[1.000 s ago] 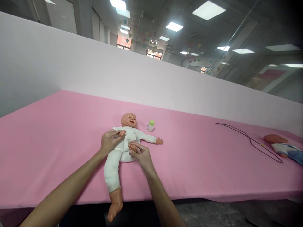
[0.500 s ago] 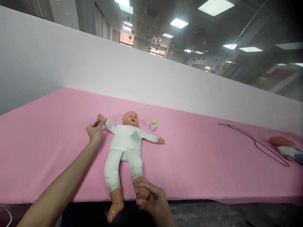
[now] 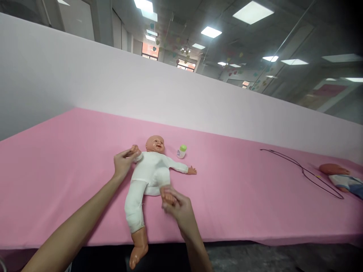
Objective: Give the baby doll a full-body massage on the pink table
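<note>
A baby doll (image 3: 151, 168) in a white outfit lies on its back on a pink-covered table (image 3: 232, 196), head away from me. My left hand (image 3: 123, 161) is closed around the doll's hand on the left side, that arm folded in near its shoulder. With my right hand (image 3: 180, 207) I grip the doll's foot on the right side, and this leg is bent up toward the body. The other leg lies straight, its bare foot past the table's front edge. The doll's far arm stretches out to the right. Close to its head stands a small white bottle with a green cap (image 3: 182, 152).
Toward the right lies a dark looped cord (image 3: 303, 170). A second doll (image 3: 337, 177) rests at the far right, cut off by the frame. Behind the table runs a white partition (image 3: 176, 98). Grey floor (image 3: 249, 258) shows below the front edge.
My left hand has moved right, folding the doll's arm in toward its shoulder. My right hand has pushed the doll's foot up and away from me, bending the leg.
</note>
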### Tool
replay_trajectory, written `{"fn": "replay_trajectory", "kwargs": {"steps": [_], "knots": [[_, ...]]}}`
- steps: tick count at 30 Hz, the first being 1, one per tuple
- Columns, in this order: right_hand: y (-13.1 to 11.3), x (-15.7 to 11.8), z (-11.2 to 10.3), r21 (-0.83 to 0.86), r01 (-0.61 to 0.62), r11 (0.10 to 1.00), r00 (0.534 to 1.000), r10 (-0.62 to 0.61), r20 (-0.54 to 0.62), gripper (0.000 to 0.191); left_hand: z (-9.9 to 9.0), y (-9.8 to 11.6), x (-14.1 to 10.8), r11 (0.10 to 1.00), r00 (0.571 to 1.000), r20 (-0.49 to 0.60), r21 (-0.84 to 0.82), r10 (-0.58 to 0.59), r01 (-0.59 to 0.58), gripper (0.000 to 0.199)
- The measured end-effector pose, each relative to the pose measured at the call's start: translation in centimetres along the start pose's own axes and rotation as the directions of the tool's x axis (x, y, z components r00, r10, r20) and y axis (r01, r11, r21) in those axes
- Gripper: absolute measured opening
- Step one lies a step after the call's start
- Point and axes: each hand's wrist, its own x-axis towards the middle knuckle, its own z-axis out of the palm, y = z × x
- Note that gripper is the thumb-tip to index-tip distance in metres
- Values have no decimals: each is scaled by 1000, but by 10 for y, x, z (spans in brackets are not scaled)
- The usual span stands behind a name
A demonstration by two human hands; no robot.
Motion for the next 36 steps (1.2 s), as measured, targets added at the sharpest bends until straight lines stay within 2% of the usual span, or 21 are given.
{"fn": "replay_trajectory", "kwargs": {"steps": [2, 4, 6, 8, 11, 13, 15, 17, 19, 21, 23, 24, 26, 27, 29, 31, 33, 34, 36], "knots": [[9, -35, -9, 10, 0, 1000, 999, 0, 55, 35, -9, -2, 13, 991, 979, -165, -82, -121, 108, 28], [24, -62, -12, 61, -10, 998, 994, 4, 111, 37, -17, -2, 24, 972, 935, -280, -156, -216, 178, 27], [37, -78, -11, 117, -45, 992, 991, 29, 133, 36, -21, 1, 28, 954, 898, -342, -212, -276, 212, 25], [38, -78, -7, 157, -45, 987, 993, 28, 112, 35, -19, 6, 25, 961, 909, -336, -202, -248, 187, 23], [13, -55, -1, 148, 50, 988, 998, -56, 40, 33, -8, 16, 11, 993, 980, -188, -109, -71, 51, 23], [-8, -28, 3, 101, 79, 992, 996, -82, 18, 29, 1, 20, -3, 998, 997, -49, -16, 68, -69, 22], [-20, 3, 9, 59, 45, 997, 998, -48, 38, 29, 8, 19, -16, 976, 976, 112, 96, 187, -198, 18], [-18, 33, 16, 64, 27, 998, 999, -30, 43, 31, 12, 16, -27, 937, 935, 251, 176, 252, -300, 17], [-9, 53, 22, 94, 25, 995, 999, -28, 32, 32, 13, 13, -33, 919, 909, 329, 212, 254, -333, 18], [-2, 59, 24, 112, 24, 993, 1000, -26, 17, 32, 13, 12, -32, 929, 910, 346, 205, 227, -310, 20], [-3, 48, 19, 92, 23, 996, 999, -25, 22, 32, 10, 13, -25, 963, 936, 301, 139, 180, -230, 22], [-5, 37, 15, 71, 22, 997, 999, -24, 29, 30, 7, 14, -19, 981, 960, 240, 92, 143, -169, 24], [-6, 8, 2, 20, 4, 1000, 999, -5, 41, 29, -1, 14, -4, 999, 998, 52, -4, 32, -32, 28], [-3, -8, -5, 3, -9, 1000, 999, 9, 37, 30, -6, 13, 4, 999, 998, -50, -42, -37, 35, 30], [11, -40, -16, 8, -29, 1000, 999, 28, 37, 35, -17, 10, 19, 983, 960, -223, -106, -172, 152, 30], [31, -64, -23, 74, -24, 997, 997, 19, 69, 39, -25, 7, 29, 958, 905, -323, -165, -276, 233, 28], [45, -77, -24, 123, -37, 992, 995, 25, 95, 42, -27, 7, 31, 946, 882, -351, -196, -313, 258, 28], [47, -78, -23, 131, -38, 991, 995, 26, 93, 43, -25, 9, 29, 951, 894, -334, -185, -297, 247, 28], [37, -69, -19, 115, -8, 993, 998, 1, 64, 40, -17, 15, 19, 977, 949, -243, -122, -201, 176, 29]]}}
